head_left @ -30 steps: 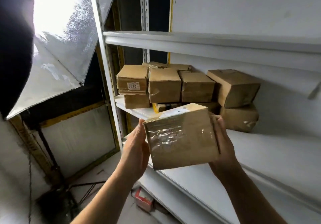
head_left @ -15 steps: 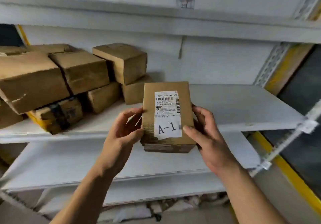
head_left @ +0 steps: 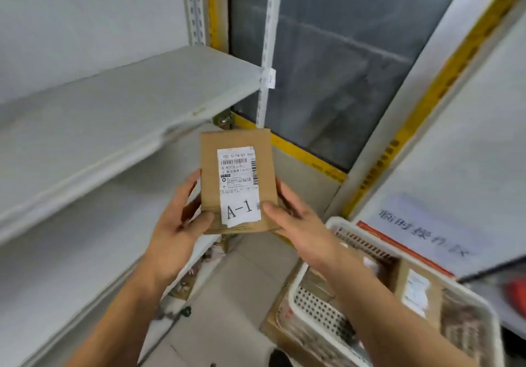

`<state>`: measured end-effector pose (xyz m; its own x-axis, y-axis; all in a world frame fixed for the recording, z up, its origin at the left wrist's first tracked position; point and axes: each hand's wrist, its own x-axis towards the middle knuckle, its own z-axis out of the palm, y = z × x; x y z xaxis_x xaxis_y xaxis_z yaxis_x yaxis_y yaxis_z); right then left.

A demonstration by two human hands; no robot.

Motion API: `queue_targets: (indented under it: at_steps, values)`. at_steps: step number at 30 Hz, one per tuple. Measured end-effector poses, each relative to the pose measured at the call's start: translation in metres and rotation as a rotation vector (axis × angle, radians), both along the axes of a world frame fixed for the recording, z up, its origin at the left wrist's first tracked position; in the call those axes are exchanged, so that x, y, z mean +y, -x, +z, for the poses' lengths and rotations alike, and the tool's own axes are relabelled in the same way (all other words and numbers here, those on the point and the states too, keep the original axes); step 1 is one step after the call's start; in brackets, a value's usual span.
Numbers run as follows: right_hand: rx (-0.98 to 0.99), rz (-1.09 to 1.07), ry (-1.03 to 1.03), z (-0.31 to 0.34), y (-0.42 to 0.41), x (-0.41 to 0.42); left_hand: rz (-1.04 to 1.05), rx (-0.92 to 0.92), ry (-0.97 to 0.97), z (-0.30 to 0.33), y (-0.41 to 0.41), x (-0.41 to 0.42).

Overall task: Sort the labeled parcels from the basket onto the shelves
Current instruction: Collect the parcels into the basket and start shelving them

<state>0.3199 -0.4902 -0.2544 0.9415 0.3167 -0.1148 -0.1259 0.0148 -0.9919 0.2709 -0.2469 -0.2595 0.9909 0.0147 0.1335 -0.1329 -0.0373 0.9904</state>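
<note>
Centre of frame: a small brown cardboard parcel [head_left: 237,181] held upright in the air by both hands, label face toward the camera. White shipping label [head_left: 238,185] on its front carries a barcode and small print, too fine to read in full; the lower part of the label reads "A-1" in large characters.

Left hand [head_left: 178,225] grips the parcel's lower left edge, thumb laid across the front near the bottom corner, the other fingers curled behind and mostly hidden. Right hand [head_left: 299,224] grips the lower right edge, thumb tip pressed on the front just beside the "A-1" mark, fingers wrapped round the back. Both hands closed firmly on the parcel; neither is free.

Left half of frame: grey metal shelves [head_left: 119,93], two levels visible, running away toward upper centre, carried on a perforated upright [head_left: 266,53]. A small white tag [head_left: 269,77] sits on the upright at the shelf corner; its marking is unreadable.

Lower right of frame: white perforated plastic basket [head_left: 318,307], partly behind the right forearm, holding more brown parcels; one labelled parcel [head_left: 415,289] lies flat near its far side. The basket appears to rest on a cardboard box, blurred. Right edge: a white sign [head_left: 424,232] with blurred characters.
</note>
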Motion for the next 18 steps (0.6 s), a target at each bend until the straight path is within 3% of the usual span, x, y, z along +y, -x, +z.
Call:
queue_targets:
  at_steps: [6, 12, 18]
  values:
    - [0.158, -0.147, 0.032, -0.064, 0.032, -0.111, -0.204, 0.162, -0.094, -0.080, -0.037, -0.095]
    - [0.368, -0.341, 0.033, -0.143, 0.050, -0.209, -0.336, 0.534, -0.229, -0.165, -0.067, -0.204]
    - [0.571, -0.454, 0.029, -0.219, 0.034, -0.286, -0.419, 0.688, -0.254, -0.234, -0.102, -0.310]
